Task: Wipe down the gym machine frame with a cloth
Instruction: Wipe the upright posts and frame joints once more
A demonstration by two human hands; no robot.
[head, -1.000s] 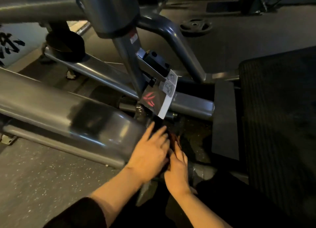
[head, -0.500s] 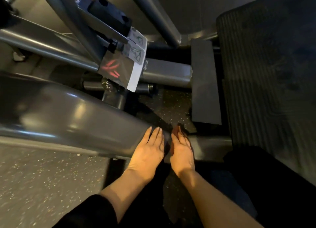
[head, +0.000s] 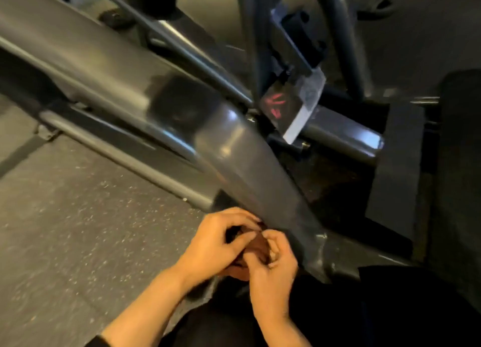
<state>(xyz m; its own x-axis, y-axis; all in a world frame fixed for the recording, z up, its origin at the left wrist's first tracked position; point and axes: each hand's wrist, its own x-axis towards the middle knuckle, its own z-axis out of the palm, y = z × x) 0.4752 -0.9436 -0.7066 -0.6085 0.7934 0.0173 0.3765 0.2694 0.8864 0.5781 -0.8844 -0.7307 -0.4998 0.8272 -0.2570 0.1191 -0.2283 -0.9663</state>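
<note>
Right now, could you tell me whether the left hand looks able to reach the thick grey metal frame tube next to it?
Probably yes. The left hand sits just beside the thick grey metal frame tube with nothing between them, though both it and the right hand are busy pinching the dark reddish-brown cloth.

Two bare hands in view, left hand (head: 210, 245) and right hand (head: 270, 276), both without gloves, rings or watch. Forearms are uncovered from the wrists back. A dark sleeve (head: 97, 342) edge shows at the lower frame border on the left arm, apparently pushed up. Dark clothing (head: 390, 307), seemingly black, fills the lower right; garment type not discernible in the dim light.
</note>
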